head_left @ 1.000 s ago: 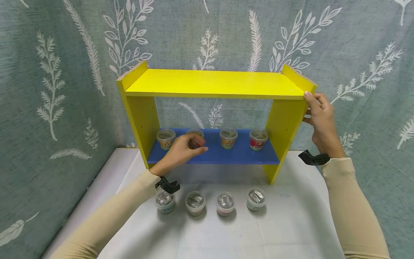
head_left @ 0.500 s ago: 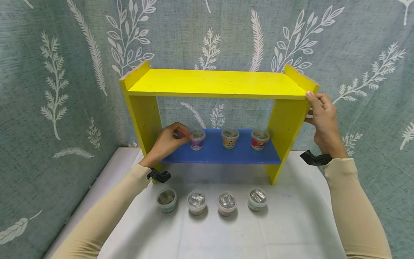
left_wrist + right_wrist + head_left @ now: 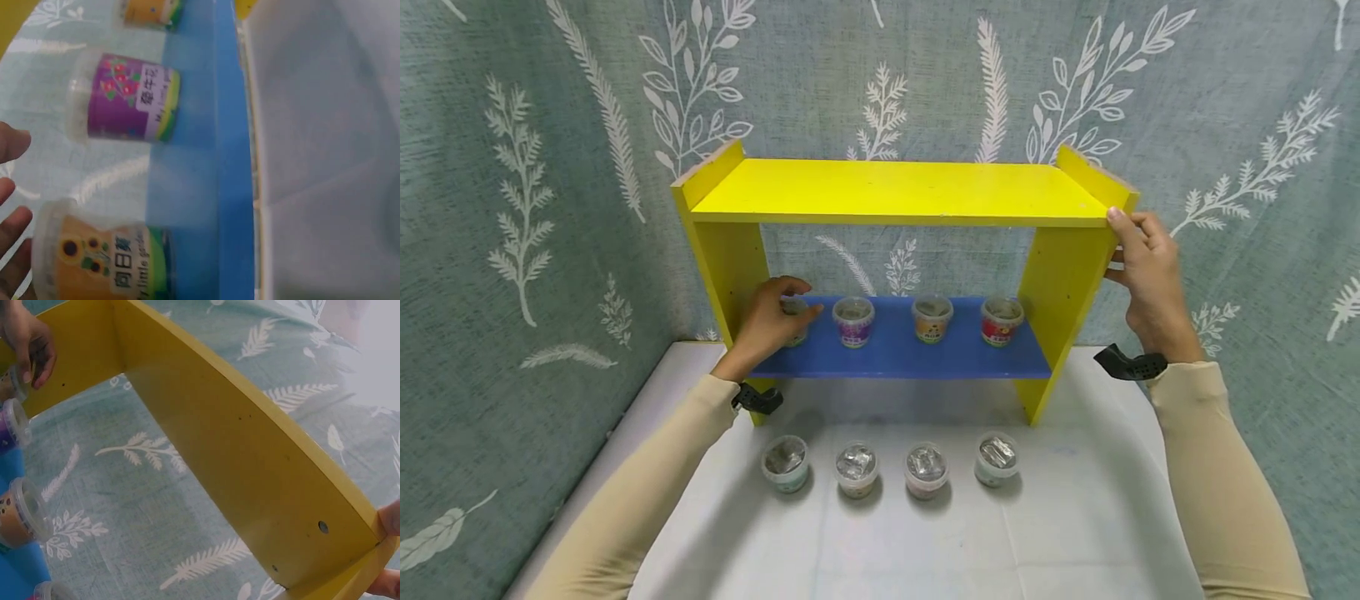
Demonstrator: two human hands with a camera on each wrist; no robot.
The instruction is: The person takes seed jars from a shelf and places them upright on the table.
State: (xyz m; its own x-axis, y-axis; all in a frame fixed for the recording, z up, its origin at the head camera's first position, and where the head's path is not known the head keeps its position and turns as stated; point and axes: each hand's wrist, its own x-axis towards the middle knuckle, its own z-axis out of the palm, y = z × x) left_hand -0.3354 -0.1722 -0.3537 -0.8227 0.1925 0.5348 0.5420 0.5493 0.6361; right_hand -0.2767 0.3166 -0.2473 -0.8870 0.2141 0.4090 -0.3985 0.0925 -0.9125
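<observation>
My left hand is at the leftmost cup, an orange-labelled plastic one with sunflowers, on the blue shelf. Its fingers lie by the cup's rim while the thumb stands apart, so the hand looks loosely spread; part of the cup is hidden in the head view. To its right on the same board are a purple-labelled cup, another orange one and a red one. My right hand grips the upper right corner of the yellow shelf unit, thumb on the front edge.
On the white table in front stands a row of several lidded cups: a greenish one, two in the middle and one at the right, with silvery stuff showing on top. A leaf-patterned curtain hangs behind.
My left hand has moved from in front of the purple cup leftward to the leftmost cup, uncovering the purple one. The right hand keeps its hold on the shelf unit.
</observation>
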